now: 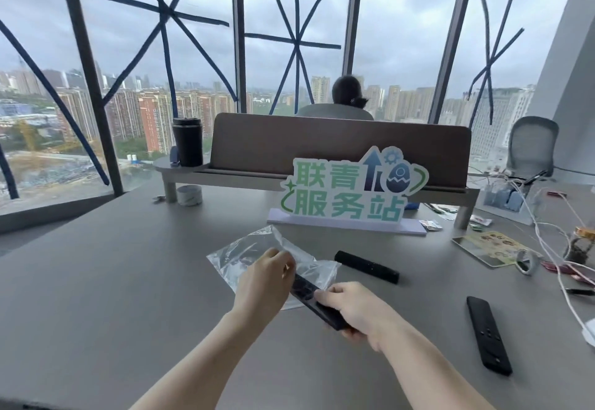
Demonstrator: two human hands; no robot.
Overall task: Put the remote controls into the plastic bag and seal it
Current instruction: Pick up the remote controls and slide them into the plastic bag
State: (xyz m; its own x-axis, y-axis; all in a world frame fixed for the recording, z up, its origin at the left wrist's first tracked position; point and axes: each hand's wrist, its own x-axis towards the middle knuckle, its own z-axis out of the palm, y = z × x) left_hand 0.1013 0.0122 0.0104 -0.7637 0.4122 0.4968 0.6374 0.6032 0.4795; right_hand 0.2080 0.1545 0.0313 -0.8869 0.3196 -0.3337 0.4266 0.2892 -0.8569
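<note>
A clear plastic bag lies on the grey table in front of me. My left hand pinches the bag's near edge at its mouth. My right hand grips the near end of a black remote control, whose far end sits at or just inside the bag's mouth. A second black remote lies on the table just right of the bag. A third black remote rests further right, near my right forearm.
A green and white sign on a pale base stands behind the bag. A shelf riser carries a black tumbler. Tape rolls, white cables, a phone and small packets crowd the right side. A person sits beyond the divider.
</note>
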